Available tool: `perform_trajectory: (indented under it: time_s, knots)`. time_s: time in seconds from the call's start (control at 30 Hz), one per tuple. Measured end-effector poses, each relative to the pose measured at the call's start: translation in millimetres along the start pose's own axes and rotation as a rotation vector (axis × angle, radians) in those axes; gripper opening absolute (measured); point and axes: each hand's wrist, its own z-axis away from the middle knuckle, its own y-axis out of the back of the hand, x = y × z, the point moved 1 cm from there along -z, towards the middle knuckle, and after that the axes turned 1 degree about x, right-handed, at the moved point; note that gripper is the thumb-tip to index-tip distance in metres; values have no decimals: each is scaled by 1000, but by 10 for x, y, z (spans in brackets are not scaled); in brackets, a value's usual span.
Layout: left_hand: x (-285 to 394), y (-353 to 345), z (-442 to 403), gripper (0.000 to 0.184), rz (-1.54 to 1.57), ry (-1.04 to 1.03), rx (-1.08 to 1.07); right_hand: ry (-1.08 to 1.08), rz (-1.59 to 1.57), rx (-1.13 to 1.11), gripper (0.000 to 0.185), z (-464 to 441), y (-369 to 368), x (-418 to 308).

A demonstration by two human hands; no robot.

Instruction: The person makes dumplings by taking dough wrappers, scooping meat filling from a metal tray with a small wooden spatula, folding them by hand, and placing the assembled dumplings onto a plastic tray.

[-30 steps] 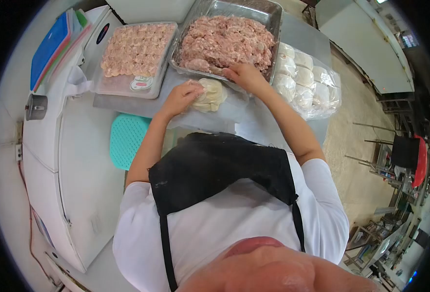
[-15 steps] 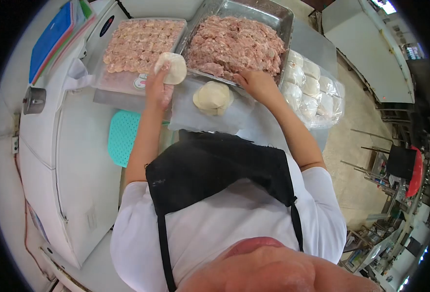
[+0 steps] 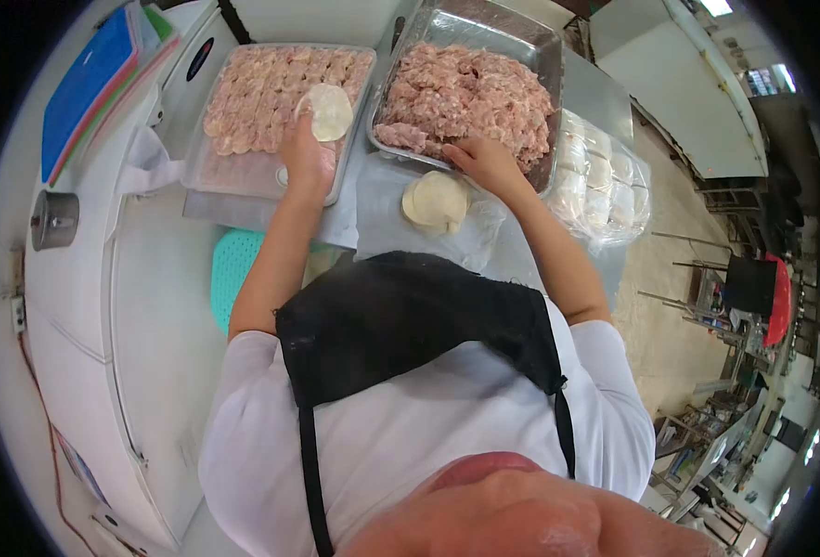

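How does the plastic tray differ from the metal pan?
The plastic tray is pale and looks shallow; the metal pan is silvery and deeper. The tray holds small meat portions in tight rows; the pan holds ground meat in a loose heap. The tray's meat-free part is its near end, the pan's its far end. Both are roughly rectangular.
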Motion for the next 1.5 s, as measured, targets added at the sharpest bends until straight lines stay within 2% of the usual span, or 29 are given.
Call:
perform_trajectory:
  time_s: [0.13,0.2,0.3,0.33,0.43,0.47,0.57,0.67,0.77,0.87,0.97,1.07,1.1,1.17,1.2,1.3,1.4,1.5]
  knots:
    - [-293,-165,-117,38,-63,51,-323,-104,-367,231,33,258,236,-161]
    - [-362,-521,37,43,60,209,-384,-91,-535,347,31,282,314,-141]
    - [-504,-924,158,51,265,420,-477,148,-302,617,29,264,325,-162]
    - [-530,-1019,181,55,338,482,-503,50,-147,566,29,318,366,-230]
    - [-499,-1100,290,65,317,621,-440,63,20,517,29,487,456,-133]
    - [-692,-1020,133,72,329,615,-412,75,85,450,25,570,535,-97]
    - [-934,-897,44,70,265,524,-329,18,355,327,16,888,865,-240]
    - [-825,-1031,172,69,247,501,-279,2,336,463,13,963,951,-368]
    - [-675,-1144,362,70,221,489,-295,187,256,357,18,796,757,123]
    - [-715,-1147,395,66,237,461,-281,10,490,237,21,998,1203,-61]
    - [-763,-1183,434,64,188,410,-228,253,270,483,22,999,1119,-89]
    - [-786,-1243,490,59,255,393,-100,320,221,396,24,887,981,229]
    - [-785,-1253,501,57,310,387,-47,337,96,360,25,890,1053,298]
    - [-745,-1173,557,47,304,313,-416,361,-160,283,27,916,1242,478]
    - [-703,-1169,629,42,291,275,-604,339,-359,313,32,898,1249,533]
    - [-638,-1193,824,47,-410,24,-744,97,-525,46,33,943,1357,630]
    - [-581,-1248,823,52,-911,-675,-861,169,-543,-101,34,1015,1438,631]
    - [-493,-1296,817,46,-1076,-558,-1114,267,-481,-50,34,1020,1373,685]
